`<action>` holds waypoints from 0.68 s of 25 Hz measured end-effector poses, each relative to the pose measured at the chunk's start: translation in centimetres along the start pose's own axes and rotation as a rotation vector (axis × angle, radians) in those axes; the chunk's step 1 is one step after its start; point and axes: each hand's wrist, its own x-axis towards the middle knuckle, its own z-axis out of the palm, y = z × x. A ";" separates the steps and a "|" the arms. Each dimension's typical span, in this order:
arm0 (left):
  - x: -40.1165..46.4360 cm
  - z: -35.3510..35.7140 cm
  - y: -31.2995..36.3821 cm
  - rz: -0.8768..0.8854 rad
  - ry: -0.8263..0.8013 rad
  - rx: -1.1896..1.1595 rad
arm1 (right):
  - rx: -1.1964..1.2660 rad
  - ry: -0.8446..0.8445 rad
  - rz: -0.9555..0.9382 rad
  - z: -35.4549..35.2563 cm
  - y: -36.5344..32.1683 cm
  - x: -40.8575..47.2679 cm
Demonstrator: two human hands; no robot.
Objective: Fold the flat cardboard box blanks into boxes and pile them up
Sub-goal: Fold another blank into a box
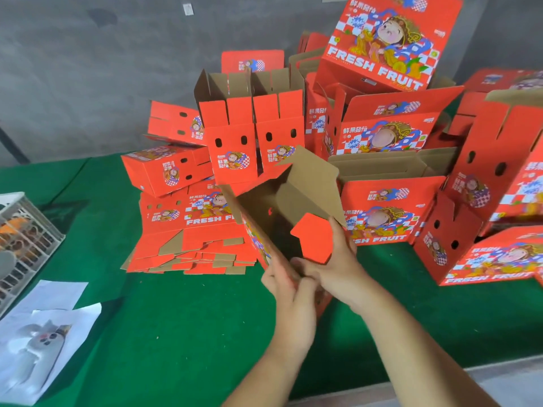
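I am holding the half-made box [282, 207] with my left hand [289, 292] gripping its edge, while my right hand [332, 268] is pinching the red flap [313, 237]. I should be tucking it in straight.

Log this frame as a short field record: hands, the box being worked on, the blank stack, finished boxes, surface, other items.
left hand: grips the lower edge of the box in progress
right hand: holds the same box, fingers at a red flap
box in progress: partly opened, tilted, brown inside facing the camera, held above the table
flat blanks: stacked on the cloth, left of the hands
folded boxes: piled loosely behind and to the right, several with top flaps open
table: green cloth
other: white crate at left edge; paper sheets near left corner
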 end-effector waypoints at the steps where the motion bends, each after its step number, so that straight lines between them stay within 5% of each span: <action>1: -0.1 -0.2 0.0 -0.001 -0.098 -0.011 | 0.021 -0.045 0.026 -0.8 0.4 0.2; 3: -0.3 -0.8 0.5 -0.062 -0.312 -0.109 | 0.017 -0.073 0.030 -2.1 1.2 0.7; 5: 0.0 -1.7 0.8 -0.083 -0.353 -0.131 | -0.041 -0.101 -0.009 -3.3 1.9 0.7; 9: 3.4 -6.3 1.6 0.011 0.070 0.089 | -0.035 -0.286 -0.114 -6.5 2.7 0.7; 11: 5.0 -9.1 2.0 0.019 0.149 0.155 | 0.108 -0.346 -0.145 -7.8 2.7 1.0; 17: 4.9 -11.9 2.0 0.107 -0.104 0.104 | 0.493 0.048 -0.123 -7.2 4.4 2.1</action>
